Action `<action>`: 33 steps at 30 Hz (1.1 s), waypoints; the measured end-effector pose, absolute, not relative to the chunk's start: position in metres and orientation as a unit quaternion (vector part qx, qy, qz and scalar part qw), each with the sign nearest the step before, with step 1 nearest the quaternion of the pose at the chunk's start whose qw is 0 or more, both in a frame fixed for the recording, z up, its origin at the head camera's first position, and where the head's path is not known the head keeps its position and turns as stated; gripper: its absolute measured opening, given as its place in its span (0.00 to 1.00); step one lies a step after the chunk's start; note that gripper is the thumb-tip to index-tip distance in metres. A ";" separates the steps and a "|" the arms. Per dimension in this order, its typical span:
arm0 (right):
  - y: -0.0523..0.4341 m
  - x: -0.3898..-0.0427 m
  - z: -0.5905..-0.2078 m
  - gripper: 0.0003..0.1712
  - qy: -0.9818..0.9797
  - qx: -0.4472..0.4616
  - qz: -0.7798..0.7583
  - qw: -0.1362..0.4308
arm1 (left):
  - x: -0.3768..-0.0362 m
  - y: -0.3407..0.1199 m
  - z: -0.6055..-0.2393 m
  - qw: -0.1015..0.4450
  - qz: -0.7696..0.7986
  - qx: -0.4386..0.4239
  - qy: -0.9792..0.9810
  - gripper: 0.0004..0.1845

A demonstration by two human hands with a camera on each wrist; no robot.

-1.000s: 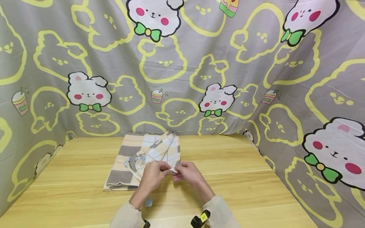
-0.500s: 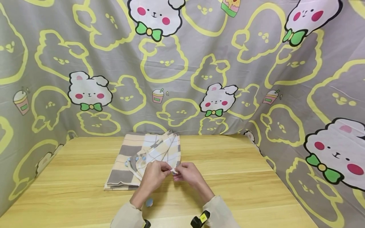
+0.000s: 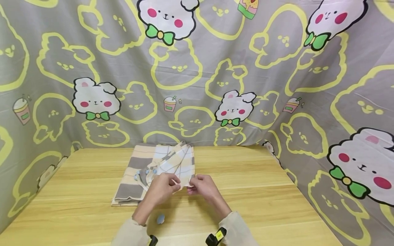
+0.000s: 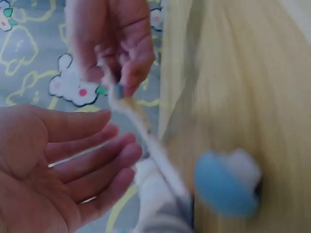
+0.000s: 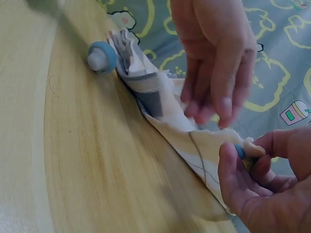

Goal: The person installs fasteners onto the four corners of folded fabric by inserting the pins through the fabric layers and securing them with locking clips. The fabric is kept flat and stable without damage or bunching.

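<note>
A checked grey, cream and white cloth (image 3: 172, 164), folded, lies on the table with its near right corner lifted. My right hand (image 3: 203, 186) pinches that corner, and a small blue piece (image 5: 240, 151) shows between its thumb and fingers at the cloth's edge. Just left of it, my left hand (image 3: 163, 188) is held apart from the edge; in the left wrist view its fingers (image 4: 97, 174) are loosely extended with nothing between them. On the bare wood in front of the cloth lies a small blue and white mushroom-shaped piece (image 5: 102, 57).
Several small blue pieces (image 3: 155, 171) sit on the cloth's folded-over part, near my left hand. The wooden table (image 3: 246, 205) extends on both sides. A grey curtain (image 3: 197, 75) printed with rabbits closes off the back and sides.
My left hand has let go of the cloth's corner and moved a little left, its fingers loosening. The right hand stays at the corner.
</note>
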State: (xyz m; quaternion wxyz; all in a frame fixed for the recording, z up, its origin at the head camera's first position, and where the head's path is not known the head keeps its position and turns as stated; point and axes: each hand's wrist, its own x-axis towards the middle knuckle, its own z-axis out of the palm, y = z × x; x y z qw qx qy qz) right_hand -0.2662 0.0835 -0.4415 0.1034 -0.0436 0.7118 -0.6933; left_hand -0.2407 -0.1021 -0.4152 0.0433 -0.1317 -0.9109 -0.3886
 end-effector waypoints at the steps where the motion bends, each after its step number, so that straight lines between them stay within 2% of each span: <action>1: 0.084 -0.267 -0.442 0.05 0.712 -0.045 -0.693 0.101 | -0.240 -0.106 -0.414 0.036 -0.385 -0.130 -0.913 0.02; 5: 0.084 -0.267 -0.442 0.04 0.712 -0.045 -0.693 0.099 | -0.235 -0.128 -0.410 -0.012 -0.372 -0.139 -0.918 0.05; 10: 0.083 -0.267 -0.442 0.06 0.712 -0.048 -0.693 0.104 | -0.229 -0.148 -0.403 -0.099 -0.359 -0.149 -0.916 0.08; 14: 0.083 -0.266 -0.442 0.09 0.713 -0.049 -0.691 0.106 | -0.222 -0.151 -0.398 -0.190 -0.325 -0.122 -0.918 0.10; 17: 0.084 -0.266 -0.442 0.10 0.715 -0.050 -0.689 0.107 | -0.217 -0.148 -0.399 -0.232 -0.298 -0.101 -0.920 0.12; 24: 0.085 -0.265 -0.442 0.09 0.717 -0.052 -0.687 0.111 | -0.213 -0.141 -0.404 -0.249 -0.255 -0.112 -0.928 0.16; 29: 0.084 -0.265 -0.441 0.08 0.718 -0.047 -0.685 0.108 | -0.216 -0.143 -0.407 -0.252 -0.273 -0.132 -0.919 0.15; 33: 0.083 -0.265 -0.442 0.07 0.721 -0.043 -0.683 0.107 | -0.220 -0.147 -0.409 -0.230 -0.318 -0.152 -0.907 0.14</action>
